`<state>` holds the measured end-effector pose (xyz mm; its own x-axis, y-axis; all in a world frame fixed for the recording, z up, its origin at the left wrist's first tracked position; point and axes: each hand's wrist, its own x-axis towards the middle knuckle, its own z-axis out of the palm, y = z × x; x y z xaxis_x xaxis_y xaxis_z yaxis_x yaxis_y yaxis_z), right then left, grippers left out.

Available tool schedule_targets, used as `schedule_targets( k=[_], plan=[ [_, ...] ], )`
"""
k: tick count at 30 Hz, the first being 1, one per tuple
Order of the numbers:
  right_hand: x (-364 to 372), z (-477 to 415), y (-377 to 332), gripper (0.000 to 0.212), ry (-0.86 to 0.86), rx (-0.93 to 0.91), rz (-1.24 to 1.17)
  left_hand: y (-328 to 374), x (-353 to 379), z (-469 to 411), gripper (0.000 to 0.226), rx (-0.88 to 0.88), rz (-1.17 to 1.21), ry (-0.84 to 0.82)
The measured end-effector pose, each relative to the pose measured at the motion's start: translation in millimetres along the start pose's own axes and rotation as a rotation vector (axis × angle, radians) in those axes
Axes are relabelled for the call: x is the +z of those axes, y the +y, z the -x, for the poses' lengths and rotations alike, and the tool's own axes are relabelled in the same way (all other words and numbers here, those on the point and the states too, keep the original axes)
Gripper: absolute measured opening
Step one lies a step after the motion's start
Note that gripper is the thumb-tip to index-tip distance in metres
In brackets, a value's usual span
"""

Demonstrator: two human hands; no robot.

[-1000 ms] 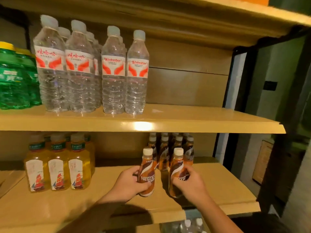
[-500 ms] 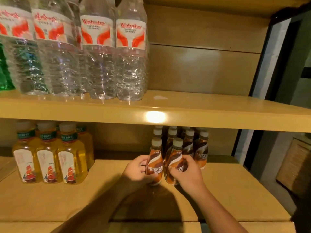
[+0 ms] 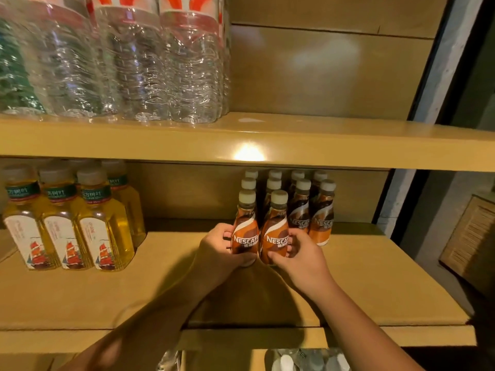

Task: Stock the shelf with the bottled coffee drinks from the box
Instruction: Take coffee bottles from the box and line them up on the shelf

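Note:
Two brown coffee bottles with white caps stand side by side on the lower shelf point(image 3: 375, 277). My left hand point(image 3: 217, 250) grips the left coffee bottle point(image 3: 245, 228). My right hand point(image 3: 300, 255) grips the right coffee bottle point(image 3: 276, 231). Both bottles sit at the front of a block of several more coffee bottles point(image 3: 313, 210) that reaches toward the shelf's back wall. The box is not in view.
Yellow tea bottles point(image 3: 72, 226) stand at the left of the same shelf. Clear water bottles point(image 3: 150, 65) fill the upper shelf point(image 3: 321, 145) overhead. More bottle caps point(image 3: 300, 361) show on the level below. A dark frame and wall edge point(image 3: 401, 194) bound the right side.
Both hands have pushed their bottles farther back on the shelf, up against the standing coffee bottles. The camera has moved closer and lower.

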<state>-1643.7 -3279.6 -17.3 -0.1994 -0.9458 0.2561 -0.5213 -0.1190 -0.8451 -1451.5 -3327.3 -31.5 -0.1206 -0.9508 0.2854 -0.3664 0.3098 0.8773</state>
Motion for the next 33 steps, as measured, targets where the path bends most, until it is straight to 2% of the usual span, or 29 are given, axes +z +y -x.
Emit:
schedule_targets(
  k=[4, 8, 12, 17, 20, 21, 23, 25, 30, 33],
  plan=[
    [3.6, -4.7, -0.7, 0.056, 0.025, -0.004, -0.009, 2.7, 3.2, -6.4, 0.046, -0.003, 0.036, 0.003],
    [7.9, -7.0, 0.5, 0.055, 0.041, -0.001, -0.025, -1.3, 3.9, -9.2, 0.043, 0.035, 0.012, 0.012],
    [11.5, -6.5, 3.3, 0.054, 0.046, 0.017, -0.04, -7.4, 2.6, -10.1, 0.061, 0.063, 0.003, 0.025],
    [12.0, -6.7, 3.3, 0.059, 0.046, 0.021, -0.031, -3.8, 1.1, -9.4, 0.057, 0.034, 0.018, 0.02],
    [10.4, -5.3, 1.5, 0.064, 0.05, 0.021, 0.031, 2.5, -2.7, -12.5, 0.056, -0.034, -0.001, -0.046],
    [9.0, -4.6, 1.0, 0.066, 0.044, 0.02, 0.067, 6.6, -4.0, -12.6, 0.063, -0.071, -0.055, -0.078],
    [5.2, -2.4, 0.7, 0.075, 0.023, 0.013, 0.151, 11.8, -7.4, -11.9, 0.093, -0.139, -0.254, -0.12],
    [-0.8, 3.2, -1.8, 0.081, 0.001, 0.011, 0.257, 15.3, -13.7, -7.4, 0.114, -0.146, -0.445, -0.145],
    [-14.0, 29.4, -16.1, 0.07, 0.03, -0.104, 0.571, 33.1, -41.0, 18.2, 0.132, -0.047, -0.789, -0.294],
    [-17.3, 52.5, -27.7, 0.088, 0.002, -0.136, 0.738, 43.1, -51.0, 48.9, 0.134, 0.03, -0.943, -0.286]
  ],
)
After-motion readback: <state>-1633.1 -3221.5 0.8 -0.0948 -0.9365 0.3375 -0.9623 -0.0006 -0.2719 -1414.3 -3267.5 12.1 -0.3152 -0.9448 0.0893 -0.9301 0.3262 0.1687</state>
